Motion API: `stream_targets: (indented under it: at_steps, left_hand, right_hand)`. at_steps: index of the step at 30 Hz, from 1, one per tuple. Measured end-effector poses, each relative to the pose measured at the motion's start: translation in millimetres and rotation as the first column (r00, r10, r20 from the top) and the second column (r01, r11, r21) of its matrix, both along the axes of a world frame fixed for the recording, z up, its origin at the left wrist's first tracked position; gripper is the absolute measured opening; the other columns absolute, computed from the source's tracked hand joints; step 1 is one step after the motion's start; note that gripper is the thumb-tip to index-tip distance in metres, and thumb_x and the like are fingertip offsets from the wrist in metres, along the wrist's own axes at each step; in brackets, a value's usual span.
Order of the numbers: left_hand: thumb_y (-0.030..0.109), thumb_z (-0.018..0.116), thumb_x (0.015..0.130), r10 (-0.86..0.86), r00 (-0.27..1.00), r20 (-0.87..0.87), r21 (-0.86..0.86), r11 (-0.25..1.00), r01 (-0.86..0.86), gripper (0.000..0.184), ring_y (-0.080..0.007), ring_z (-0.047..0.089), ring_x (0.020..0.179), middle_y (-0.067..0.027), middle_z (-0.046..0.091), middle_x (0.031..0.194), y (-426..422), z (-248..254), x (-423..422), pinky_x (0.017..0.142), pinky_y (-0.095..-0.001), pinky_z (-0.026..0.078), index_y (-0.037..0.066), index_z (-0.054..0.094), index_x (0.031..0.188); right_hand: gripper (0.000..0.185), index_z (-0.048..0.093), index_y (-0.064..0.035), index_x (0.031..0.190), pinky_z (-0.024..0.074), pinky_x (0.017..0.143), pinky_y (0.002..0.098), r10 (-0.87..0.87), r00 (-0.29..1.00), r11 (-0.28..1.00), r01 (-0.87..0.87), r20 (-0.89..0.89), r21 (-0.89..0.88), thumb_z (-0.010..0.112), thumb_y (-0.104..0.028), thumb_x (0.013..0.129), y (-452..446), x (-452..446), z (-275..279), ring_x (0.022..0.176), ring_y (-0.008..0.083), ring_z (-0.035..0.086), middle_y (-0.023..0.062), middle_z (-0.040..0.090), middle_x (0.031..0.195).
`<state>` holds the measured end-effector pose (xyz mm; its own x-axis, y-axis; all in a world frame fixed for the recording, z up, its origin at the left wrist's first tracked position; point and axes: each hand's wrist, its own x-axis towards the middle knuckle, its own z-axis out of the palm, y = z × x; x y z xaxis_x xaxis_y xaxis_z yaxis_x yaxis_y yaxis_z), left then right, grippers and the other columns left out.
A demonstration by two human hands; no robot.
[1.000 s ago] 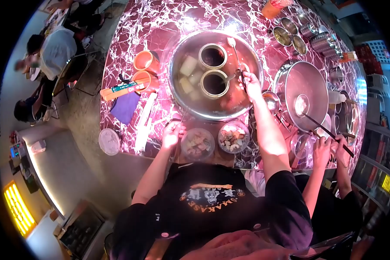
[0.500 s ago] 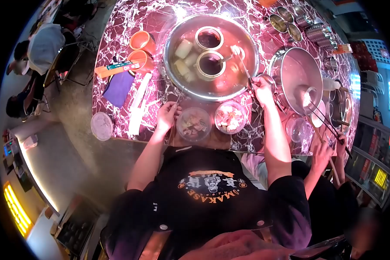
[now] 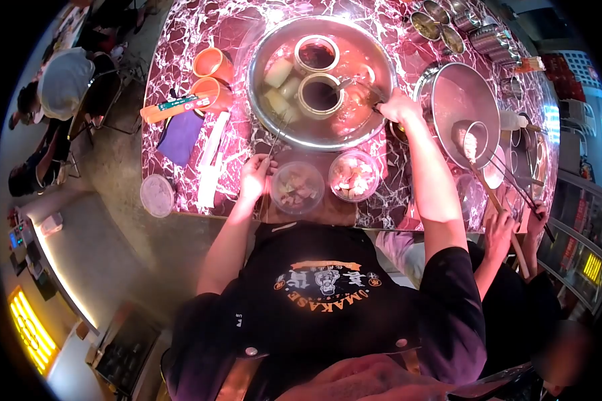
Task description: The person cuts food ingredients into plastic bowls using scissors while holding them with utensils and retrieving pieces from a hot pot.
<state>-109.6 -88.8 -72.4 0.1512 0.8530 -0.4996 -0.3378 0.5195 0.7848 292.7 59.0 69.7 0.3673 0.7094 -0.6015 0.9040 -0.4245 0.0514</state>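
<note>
A wide metal pot (image 3: 253,100) of broth stands before me. Large pale chunks (image 3: 278,73) lie at its left, and two round containers of dark sauce (image 3: 319,93) stand inside. My right hand (image 3: 399,108) is closed around the dark handle of a long metal utensil at the pot's right rim; its tip is unclear in the broth. Pinched in my left hand (image 3: 255,175) is a thin metal rod (image 3: 275,140) pointing over the near rim. Two clear bowls of cut food sit close by, the left bowl (image 3: 297,188) nearest my left hand, the right bowl (image 3: 354,176) beside it.
Orange cups (image 3: 211,93), a purple cloth (image 3: 181,137) and a round lid (image 3: 157,194) are at left. At right, a co-worker's hands (image 3: 500,235) hold a strainer (image 3: 471,141) over a second pot (image 3: 441,110). Metal canisters (image 3: 493,44) stand behind it.
My right hand has moved up and forward over the pot's rim, and its utensil reaches lower into the broth. My left hand stays almost in place. The co-worker's strainer has shifted slightly.
</note>
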Motion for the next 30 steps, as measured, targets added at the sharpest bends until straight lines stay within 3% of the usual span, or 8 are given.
stream_targets:
  at_steps: [5, 14, 18, 21, 22, 24, 27, 30]
  left_hand:
    - [0.010, 0.053, 0.104, -0.039, 0.991, -0.130, -0.023, 0.999, 0.036, 0.015, -0.0089, 0.063, 0.069, -0.0084, 0.070, 0.092, 0.5, 9.5, -0.5, 0.056, -0.0224, 0.052, 0.002, 0.061, 0.112]
    - [0.013, 0.051, 0.105, -0.017, 0.994, -0.110, -0.036, 0.999, 0.013, 0.017, -0.0099, 0.064, 0.068, -0.0083, 0.070, 0.092, -0.3, 12.4, 3.4, 0.053, -0.0213, 0.051, 0.001, 0.060, 0.113]
    - [0.012, 0.051, 0.105, -0.043, 0.994, -0.105, -0.022, 0.999, 0.041, 0.017, -0.0094, 0.063, 0.067, -0.0081, 0.069, 0.091, 0.9, 20.1, 3.6, 0.052, -0.0205, 0.049, 0.000, 0.060, 0.113]
    - [0.010, 0.052, 0.104, -0.063, 0.990, -0.130, -0.049, 0.997, 0.057, 0.017, -0.0125, 0.065, 0.070, -0.0105, 0.068, 0.093, 3.1, 26.4, 2.7, 0.056, -0.0230, 0.051, -0.002, 0.060, 0.112]
    - [0.009, 0.053, 0.103, -0.082, 0.987, -0.140, -0.060, 0.995, 0.074, 0.017, -0.0144, 0.066, 0.073, -0.0118, 0.067, 0.093, 4.0, 29.4, 1.7, 0.059, -0.0245, 0.054, -0.003, 0.059, 0.112]
    - [0.009, 0.053, 0.103, -0.071, 0.990, -0.121, -0.059, 0.996, 0.065, 0.017, -0.0142, 0.066, 0.073, -0.0113, 0.067, 0.093, 3.0, 25.9, 0.8, 0.059, -0.0242, 0.053, -0.003, 0.060, 0.113]
    - [0.010, 0.053, 0.103, -0.062, 0.994, -0.088, -0.057, 0.997, 0.057, 0.018, -0.0140, 0.067, 0.075, -0.0111, 0.067, 0.094, 1.9, 23.1, 0.5, 0.061, -0.0242, 0.053, -0.003, 0.060, 0.113]
    - [0.010, 0.053, 0.104, -0.085, 0.981, -0.176, -0.035, 0.996, 0.080, 0.018, -0.0137, 0.067, 0.075, -0.0106, 0.067, 0.095, 2.4, 27.8, 1.9, 0.062, -0.0243, 0.053, -0.003, 0.060, 0.113]
  right_hand:
    - [0.082, 0.036, 0.0003, 0.144, 0.0474, 0.104, 0.0437, -0.034, 0.999, 0.999, 0.034, -0.039, -0.014, 0.067, -0.047, 0.085, 16.8, -26.2, -10.6, 0.124, 0.0333, 0.060, 0.0210, 0.060, 0.135]
    - [0.058, 0.049, -0.0015, 0.126, 0.0504, 0.095, 0.0477, 0.099, 0.994, 0.977, -0.089, -0.042, 0.195, 0.072, -0.037, 0.085, 1.5, 0.2, -32.8, 0.112, 0.0398, 0.065, 0.0250, 0.068, 0.116]
    - [0.065, 0.053, 0.0061, 0.123, 0.0492, 0.095, 0.0404, -0.056, 0.921, 0.934, 0.185, -0.386, 0.305, 0.077, -0.037, 0.081, 13.6, 21.7, -46.5, 0.108, 0.0339, 0.066, 0.0247, 0.068, 0.110]
    - [0.070, 0.052, 0.0076, 0.124, 0.0486, 0.095, 0.0393, -0.024, 0.945, 0.957, 0.116, -0.327, 0.265, 0.078, -0.039, 0.079, 32.9, 31.2, -47.3, 0.109, 0.0328, 0.065, 0.0244, 0.067, 0.114]
    - [0.085, 0.044, 0.0068, 0.140, 0.0459, 0.105, 0.0410, 0.001, 0.969, 0.986, 0.040, -0.246, 0.164, 0.076, -0.045, 0.080, 37.0, 24.4, -28.0, 0.125, 0.0374, 0.058, 0.0276, 0.060, 0.132]
    - [0.081, 0.044, 0.0027, 0.143, 0.0457, 0.106, 0.0422, 0.088, 0.993, 0.996, -0.085, -0.084, 0.034, 0.073, -0.043, 0.082, 34.8, 5.1, 5.4, 0.127, 0.0374, 0.056, 0.0244, 0.059, 0.135]
    - [0.066, 0.054, 0.0026, 0.136, 0.0471, 0.104, 0.0418, 0.251, 0.968, 0.967, -0.252, -0.022, -0.034, 0.068, -0.037, 0.084, 29.9, 0.6, 2.5, 0.123, 0.0375, 0.058, 0.0231, 0.061, 0.133]
    - [0.048, 0.070, 0.0013, 0.111, 0.0491, 0.097, 0.0436, 0.388, 0.916, 0.914, -0.397, -0.099, -0.087, 0.069, -0.038, 0.083, 38.2, 13.8, -28.0, 0.115, 0.0383, 0.063, 0.0250, 0.066, 0.119]
